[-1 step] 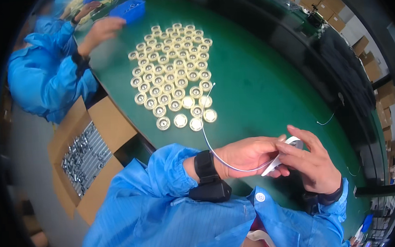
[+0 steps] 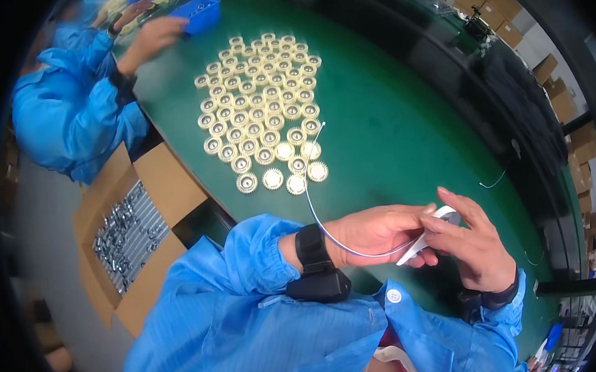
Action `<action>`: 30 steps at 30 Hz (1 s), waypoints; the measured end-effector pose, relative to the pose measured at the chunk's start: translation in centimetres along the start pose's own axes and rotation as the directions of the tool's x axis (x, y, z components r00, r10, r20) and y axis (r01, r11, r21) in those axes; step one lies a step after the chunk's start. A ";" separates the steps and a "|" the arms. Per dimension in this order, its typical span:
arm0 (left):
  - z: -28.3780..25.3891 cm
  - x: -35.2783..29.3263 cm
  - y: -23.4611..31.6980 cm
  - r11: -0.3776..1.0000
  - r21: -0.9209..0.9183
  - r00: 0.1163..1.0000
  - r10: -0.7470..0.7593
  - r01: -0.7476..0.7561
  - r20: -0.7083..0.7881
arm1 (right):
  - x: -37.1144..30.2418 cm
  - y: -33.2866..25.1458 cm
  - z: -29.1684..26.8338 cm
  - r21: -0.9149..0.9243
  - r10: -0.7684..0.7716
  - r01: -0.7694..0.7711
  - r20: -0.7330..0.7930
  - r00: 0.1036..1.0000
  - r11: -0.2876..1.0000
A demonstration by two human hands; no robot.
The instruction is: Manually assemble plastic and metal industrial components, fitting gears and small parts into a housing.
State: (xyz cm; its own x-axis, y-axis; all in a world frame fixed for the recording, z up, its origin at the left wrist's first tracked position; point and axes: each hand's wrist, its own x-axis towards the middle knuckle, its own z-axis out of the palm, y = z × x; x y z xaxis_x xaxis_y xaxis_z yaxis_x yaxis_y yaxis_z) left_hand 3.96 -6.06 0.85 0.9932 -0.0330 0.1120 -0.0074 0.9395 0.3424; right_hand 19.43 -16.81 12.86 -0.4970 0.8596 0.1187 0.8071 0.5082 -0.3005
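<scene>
We've got the white part (image 2: 409,252) between both hands, low and right of centre, over the near edge of the worktop (image 2: 391,153); left grip (image 2: 372,232) is clamped on it from the left, thumb at its upper end, fingertips under its lower side; right grip (image 2: 478,250) is closed on it from the right, fingers curled across its face, index raised along the rounded upper end; so the part sits inside both grips, tilted, its pointed end down and left, its middle hidden from us by the fingers.

Wire (image 2: 317,222) runs from beside the part, over our left palm and wrist, then up to a free tip at the gears (image 2: 256,113); how it meets the part we can't tell, fingers cover that; gears lie in a loose cluster, well apart from both grips; most show metal centres, a few near ones plain pale faces.

Left of us, open carton (image 2: 168,184) with metal pieces (image 2: 127,230) inside; far left, a co-worker's hand (image 2: 156,41), blurred, is at the blue bin (image 2: 202,16); a second wire (image 2: 494,182) lies far right.
</scene>
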 end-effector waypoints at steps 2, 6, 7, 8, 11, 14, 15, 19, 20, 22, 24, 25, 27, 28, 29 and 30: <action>0.4 0.5 -0.3 1.000 0.011 0.993 0.004 -0.005 0.119 | -1.4 0.3 0.1 0.116 -0.002 0.003 -0.011 1.000 0.993; 1.2 0.6 -0.9 0.974 0.135 0.973 -0.199 0.182 0.121 | -2.9 -0.9 0.6 0.308 0.068 -0.075 0.035 0.997 0.948; 1.2 0.7 -1.0 0.956 0.205 0.968 -0.232 0.208 0.097 | -2.8 -1.4 0.0 0.253 0.079 -0.097 0.079 0.994 0.963; 1.5 0.8 -1.0 0.956 0.206 0.968 -0.232 0.209 0.095 | -2.6 -1.4 -0.6 0.255 0.078 -0.095 0.077 0.994 0.962; 2.7 1.1 -1.6 0.916 0.276 0.956 -0.282 0.293 -0.079 | 0.5 -0.4 -1.7 0.150 -0.099 0.102 -0.024 0.995 0.983; 0.7 1.7 -4.0 0.912 0.351 0.975 -0.222 0.211 -0.007 | 6.4 -1.5 0.4 0.037 -0.219 0.217 0.040 0.975 0.975; 2.1 1.3 -3.5 0.910 0.357 0.976 -0.179 0.211 -0.120 | 8.1 -1.1 2.0 0.043 -0.334 0.333 0.015 0.942 0.942; 2.2 1.4 -3.0 0.899 0.324 0.953 -0.303 0.294 -0.023 | 9.3 1.5 2.1 -0.111 -0.355 0.379 0.189 0.915 0.918; 1.9 1.2 -2.8 0.892 0.337 0.947 -0.322 0.300 0.008 | 9.2 1.9 1.6 -0.194 -0.204 0.278 0.333 0.921 0.941; 1.4 1.1 -2.5 0.876 0.365 0.927 -0.367 0.317 0.076 | 8.9 2.8 1.3 -0.157 0.048 0.012 0.372 0.927 0.988; 1.1 0.9 -2.6 0.882 0.365 0.929 -0.356 0.299 0.100 | 10.0 3.8 2.4 -0.050 -0.056 0.071 0.268 0.962 0.996; 0.8 1.2 -2.6 0.854 0.403 0.904 -0.408 0.328 0.129 | 10.8 4.0 3.1 0.010 -0.134 0.134 0.144 0.980 0.991; 0.5 1.3 -3.0 0.803 0.464 0.868 -0.479 0.373 0.131 | 12.5 4.8 5.3 0.100 -0.310 0.308 -0.001 0.951 0.946; 0.3 1.1 -3.1 0.807 0.461 0.870 -0.475 0.369 0.133 | 13.2 4.9 6.4 0.102 -0.312 0.310 0.004 0.950 0.945; 0.1 1.2 -3.1 0.802 0.470 0.869 -0.476 0.368 0.131 | 13.7 5.0 7.3 0.140 -0.327 0.320 0.034 0.944 0.937; 0.0 1.2 -3.0 0.797 0.480 0.869 -0.478 0.368 0.128 | 14.1 5.0 7.7 0.177 -0.343 0.328 0.063 0.937 0.928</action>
State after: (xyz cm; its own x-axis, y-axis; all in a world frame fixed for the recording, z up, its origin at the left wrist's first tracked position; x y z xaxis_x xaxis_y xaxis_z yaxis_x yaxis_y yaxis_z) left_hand 5.18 -8.96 -0.02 0.8516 -0.5216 0.0530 0.3034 0.5728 0.7615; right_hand 13.96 -2.56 5.73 -0.7629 0.6277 0.1550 0.5294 0.7440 -0.4076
